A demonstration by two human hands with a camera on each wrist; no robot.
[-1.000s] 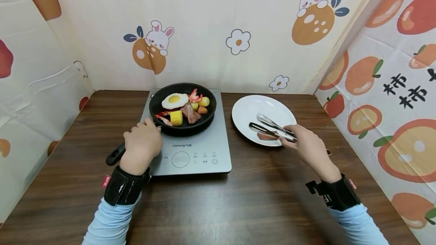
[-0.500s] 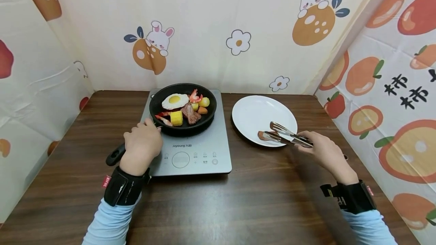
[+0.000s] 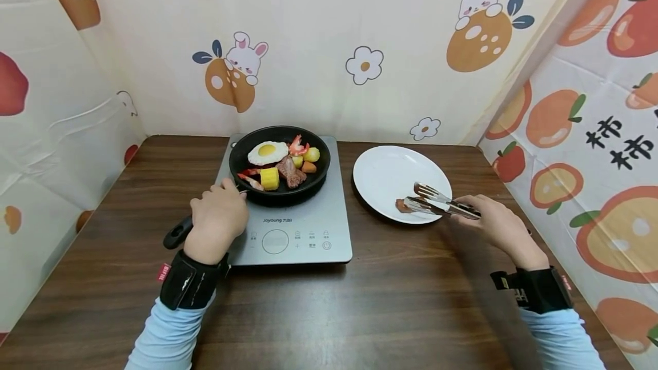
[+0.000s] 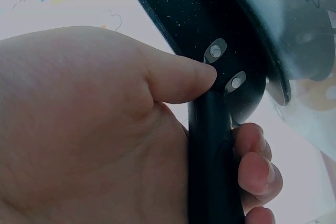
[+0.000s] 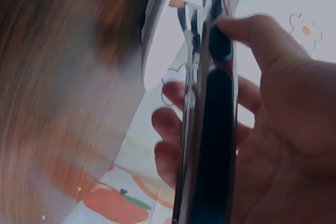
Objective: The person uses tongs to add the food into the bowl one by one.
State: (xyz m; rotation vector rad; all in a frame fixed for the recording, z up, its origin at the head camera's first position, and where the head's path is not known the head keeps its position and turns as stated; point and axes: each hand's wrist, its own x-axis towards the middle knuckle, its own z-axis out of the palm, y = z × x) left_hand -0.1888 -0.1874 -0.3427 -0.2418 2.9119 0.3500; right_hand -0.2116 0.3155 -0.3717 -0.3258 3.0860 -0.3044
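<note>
A black frying pan (image 3: 279, 160) sits on a grey induction cooker (image 3: 303, 227), holding a fried egg (image 3: 267, 152), corn, meat, shrimp and other bits. My left hand (image 3: 218, 218) grips the pan's black handle (image 4: 212, 156), thumb pressed near its rivets. My right hand (image 3: 496, 224) holds metal tongs (image 3: 437, 201) over the near edge of a white plate (image 3: 396, 179). The tong tips hover over a brown meat piece (image 3: 401, 206) lying on the plate. In the right wrist view the tongs (image 5: 210, 103) run up past my fingers, blurred.
The dark wooden table (image 3: 360, 301) is walled on three sides by cartoon-printed cloth. The handle's end (image 3: 175, 236) sticks out left of the cooker. The cooker's control panel (image 3: 290, 238) faces me.
My right hand has drawn the tongs back to the right, toward the plate's near rim; the meat piece stays on the plate. The left hand has kept still on the handle.
</note>
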